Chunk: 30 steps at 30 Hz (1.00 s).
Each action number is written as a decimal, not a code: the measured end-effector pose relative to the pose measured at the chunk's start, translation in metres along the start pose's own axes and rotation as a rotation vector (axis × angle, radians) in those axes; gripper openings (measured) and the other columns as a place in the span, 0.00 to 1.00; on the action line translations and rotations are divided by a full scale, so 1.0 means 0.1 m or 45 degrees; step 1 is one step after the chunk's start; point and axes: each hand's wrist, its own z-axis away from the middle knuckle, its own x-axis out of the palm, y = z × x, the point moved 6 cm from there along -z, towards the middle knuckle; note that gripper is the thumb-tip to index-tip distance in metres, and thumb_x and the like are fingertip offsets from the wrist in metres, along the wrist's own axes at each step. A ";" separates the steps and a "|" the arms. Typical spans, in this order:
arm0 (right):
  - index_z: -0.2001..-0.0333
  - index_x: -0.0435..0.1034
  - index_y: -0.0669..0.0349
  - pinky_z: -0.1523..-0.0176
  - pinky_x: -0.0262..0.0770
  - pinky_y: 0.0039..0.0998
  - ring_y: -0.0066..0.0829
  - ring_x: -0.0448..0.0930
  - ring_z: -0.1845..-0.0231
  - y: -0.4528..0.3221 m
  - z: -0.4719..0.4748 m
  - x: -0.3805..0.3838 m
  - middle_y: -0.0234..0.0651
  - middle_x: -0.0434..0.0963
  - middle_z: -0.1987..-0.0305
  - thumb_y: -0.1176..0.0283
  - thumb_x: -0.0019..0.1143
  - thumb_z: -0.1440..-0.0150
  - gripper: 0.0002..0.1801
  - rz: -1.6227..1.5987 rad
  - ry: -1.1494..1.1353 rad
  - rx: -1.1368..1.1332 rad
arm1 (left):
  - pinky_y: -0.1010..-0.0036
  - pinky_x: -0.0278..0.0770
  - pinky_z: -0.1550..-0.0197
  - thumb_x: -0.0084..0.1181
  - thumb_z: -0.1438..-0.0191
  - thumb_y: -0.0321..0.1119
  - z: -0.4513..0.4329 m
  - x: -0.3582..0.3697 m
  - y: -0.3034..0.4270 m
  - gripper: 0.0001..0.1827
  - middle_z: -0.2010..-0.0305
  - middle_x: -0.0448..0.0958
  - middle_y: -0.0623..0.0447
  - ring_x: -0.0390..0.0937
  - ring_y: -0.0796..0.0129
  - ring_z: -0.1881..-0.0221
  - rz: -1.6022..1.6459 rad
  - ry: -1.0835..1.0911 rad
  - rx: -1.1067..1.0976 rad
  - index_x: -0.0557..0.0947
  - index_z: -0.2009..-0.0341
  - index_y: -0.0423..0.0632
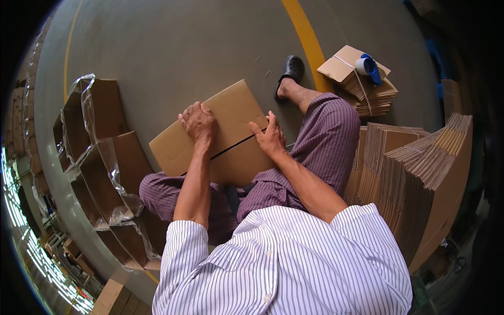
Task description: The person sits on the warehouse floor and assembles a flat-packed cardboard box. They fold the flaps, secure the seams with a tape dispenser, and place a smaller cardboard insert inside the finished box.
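Note:
A brown cardboard box rests before me between my bent legs, tilted in the view. A narrow dark gap runs across its upper face between two flaps. My left hand presses on the far flap, its fingers curled at the far edge. At the box's right side is my right hand, with the thumb on top near the end of the gap and the fingers along the side. The undersides of both hands are hidden.
Open cartons with clear plastic liners stand at my left. On the right are bundled flat cardboard sheets and a smaller tied stack carrying a blue tape dispenser. A yellow line crosses the grey floor.

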 end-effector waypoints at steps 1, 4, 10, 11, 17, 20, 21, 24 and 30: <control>0.34 0.54 0.66 0.34 0.64 0.44 0.52 0.68 0.36 0.00 0.00 0.00 0.52 0.68 0.36 0.39 0.47 0.40 0.45 0.004 0.021 -0.004 | 0.50 0.53 0.31 0.43 0.38 0.43 0.01 0.02 0.00 0.16 0.50 0.77 0.48 0.70 0.54 0.43 0.007 0.045 -0.001 0.78 0.54 0.51; 0.35 0.58 0.63 0.35 0.64 0.45 0.53 0.68 0.36 0.06 -0.04 0.01 0.51 0.69 0.37 0.46 0.40 0.35 0.36 0.031 0.031 -0.003 | 0.46 0.52 0.31 0.44 0.38 0.43 -0.01 0.07 0.03 0.15 0.51 0.77 0.49 0.71 0.55 0.44 0.044 0.045 0.002 0.79 0.54 0.52; 0.35 0.61 0.60 0.37 0.66 0.45 0.54 0.70 0.38 0.04 -0.07 0.02 0.51 0.70 0.38 0.52 0.31 0.31 0.29 0.117 0.085 -0.147 | 0.40 0.47 0.32 0.46 0.39 0.46 -0.09 0.25 0.82 0.17 0.53 0.78 0.51 0.72 0.56 0.46 0.175 0.008 0.175 0.80 0.52 0.52; 0.35 0.61 0.60 0.37 0.66 0.45 0.54 0.70 0.38 0.05 -0.08 0.01 0.51 0.70 0.38 0.52 0.31 0.30 0.29 0.130 0.090 -0.156 | 0.41 0.47 0.32 0.47 0.39 0.47 -0.13 0.23 1.00 0.19 0.53 0.78 0.51 0.72 0.56 0.46 0.223 -0.056 0.190 0.79 0.51 0.51; 0.35 0.60 0.62 0.38 0.67 0.43 0.53 0.71 0.39 -0.05 -0.07 -0.01 0.52 0.72 0.40 0.55 0.30 0.30 0.28 0.202 0.169 -0.218 | 0.44 0.48 0.31 0.53 0.43 0.48 0.00 0.27 1.04 0.27 0.44 0.68 0.44 0.62 0.50 0.39 0.292 0.018 0.237 0.72 0.45 0.44; 0.35 0.59 0.63 0.39 0.69 0.43 0.53 0.72 0.41 -0.10 -0.01 0.00 0.53 0.72 0.41 0.57 0.31 0.30 0.27 0.245 0.208 -0.237 | 0.44 0.47 0.30 0.53 0.44 0.49 0.04 0.26 1.02 0.31 0.42 0.65 0.43 0.60 0.49 0.37 0.278 0.029 0.231 0.69 0.41 0.44; 0.35 0.60 0.63 0.40 0.69 0.44 0.54 0.72 0.41 -0.12 -0.01 0.00 0.53 0.72 0.41 0.57 0.31 0.30 0.27 0.255 0.207 -0.241 | 0.44 0.47 0.30 0.53 0.44 0.49 0.07 0.26 1.00 0.32 0.41 0.65 0.43 0.59 0.49 0.36 0.286 0.058 0.237 0.68 0.40 0.44; 0.37 0.62 0.63 0.40 0.69 0.44 0.54 0.73 0.42 -0.15 -0.03 0.02 0.53 0.73 0.42 0.57 0.31 0.30 0.26 0.267 0.189 -0.244 | 0.43 0.41 0.28 0.52 0.42 0.51 0.32 0.25 0.95 0.36 0.31 0.57 0.41 0.49 0.47 0.27 0.266 0.080 0.282 0.64 0.34 0.46; 0.38 0.63 0.63 0.39 0.68 0.44 0.53 0.72 0.40 -0.06 -0.09 0.03 0.52 0.73 0.41 0.55 0.29 0.31 0.28 0.241 0.171 -0.235 | 0.43 0.34 0.27 0.49 0.39 0.50 0.95 0.09 0.46 0.33 0.23 0.48 0.44 0.40 0.51 0.22 0.253 -0.021 0.398 0.64 0.31 0.56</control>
